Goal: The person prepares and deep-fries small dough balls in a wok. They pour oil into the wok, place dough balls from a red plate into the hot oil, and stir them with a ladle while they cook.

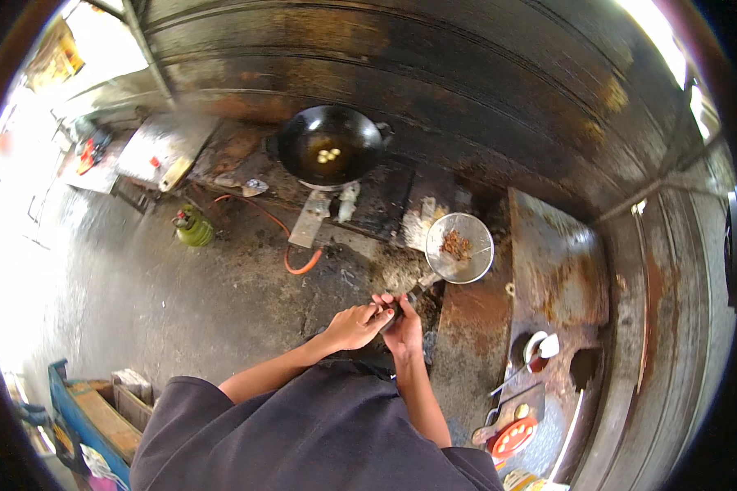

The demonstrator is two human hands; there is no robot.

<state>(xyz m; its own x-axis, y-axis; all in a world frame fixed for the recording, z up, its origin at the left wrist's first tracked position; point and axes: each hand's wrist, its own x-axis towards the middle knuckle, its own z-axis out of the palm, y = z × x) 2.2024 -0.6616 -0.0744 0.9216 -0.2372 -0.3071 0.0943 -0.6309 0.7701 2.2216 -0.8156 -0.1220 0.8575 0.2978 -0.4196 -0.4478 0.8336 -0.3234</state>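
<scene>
A round wire-mesh strainer (460,248) with brown fried bits (456,245) lying in it extends ahead of my hands, to the right. Both hands are at its long dark handle: my left hand (355,325) rests over the handle's near end, and my right hand (404,328) is wrapped around it. Further off, left of the strainer, a large black wok (331,144) stands on a burner, with oil and several pale pieces (328,156) in it.
A green gas cylinder (193,227) stands on the floor at the left, near an orange hose (304,269). At the right are a rusty metal sheet (556,264), a white cup (535,351) and a red plate (514,437) with several pale pieces. A blue-edged wooden crate (101,417) is at lower left.
</scene>
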